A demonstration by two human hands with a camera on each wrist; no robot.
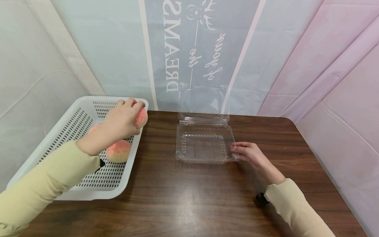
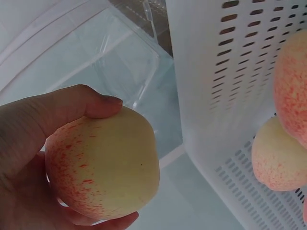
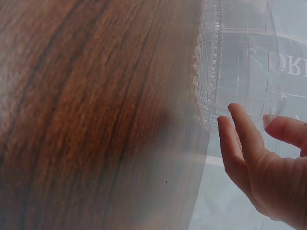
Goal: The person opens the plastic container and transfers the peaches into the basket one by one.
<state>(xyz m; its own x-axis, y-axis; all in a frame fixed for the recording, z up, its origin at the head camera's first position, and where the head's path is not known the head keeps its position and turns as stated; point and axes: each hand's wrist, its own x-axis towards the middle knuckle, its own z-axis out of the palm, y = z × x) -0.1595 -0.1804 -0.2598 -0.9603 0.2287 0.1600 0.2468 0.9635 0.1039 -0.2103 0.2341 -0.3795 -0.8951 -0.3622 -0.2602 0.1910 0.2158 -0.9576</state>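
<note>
My left hand (image 1: 122, 115) grips a pink-and-cream peach (image 2: 108, 165), thumb over its top and fingers beneath, above the right rim of a white slotted basket (image 1: 125, 182). Inside that basket, below the hand and forearm, lie more peaches (image 1: 118, 151). A clear plastic clamshell box (image 1: 202, 144) stands on the table, its lid (image 1: 202, 100) raised at the back. At the box's right front corner, my right hand (image 1: 250, 154) touches the edge. Its fingers (image 3: 247, 129) are nearly straight along the side, and the thumb rests by the rim, apart from them.
The dark wood-grain table (image 1: 189, 204) carries the basket on the left and the box near its back edge. A printed cloth backdrop (image 1: 195, 46) hangs behind, with pale cloth walls on both sides. Dark bands show at both cuffs.
</note>
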